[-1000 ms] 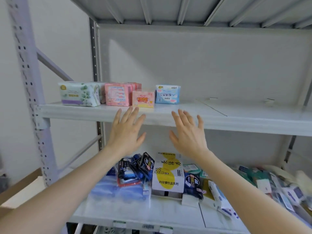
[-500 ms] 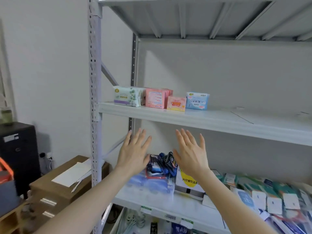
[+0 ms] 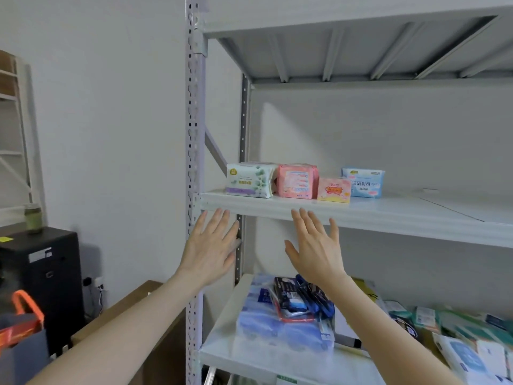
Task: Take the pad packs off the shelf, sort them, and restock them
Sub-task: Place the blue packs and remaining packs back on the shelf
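On the middle shelf (image 3: pixel 388 218), near its left end, a white pack (image 3: pixel 249 180), a pink pack (image 3: pixel 297 181), a small peach pack (image 3: pixel 333 190) and a blue pack (image 3: pixel 363 182) stand in a row. Just below the shelf's front edge, the left grip (image 3: pixel 211 245) and right grip (image 3: pixel 316 251) are raised with fingers straight and spread. They hold nothing and touch no pack.

Four pad packs (image 3: pixel 298 187) stood upright in a row at the left end of the white shelf (image 3: pixel 388 215), near its front edge: a leaf-printed white pack (image 3: pixel 251 180) nearest the corner, a pink pack (image 3: pixel 297 181) against it, a smaller pink-and-yellow pack (image 3: pixel 334 190) alongside, and a pale blue pack (image 3: pixel 363 182) set slightly farther back.
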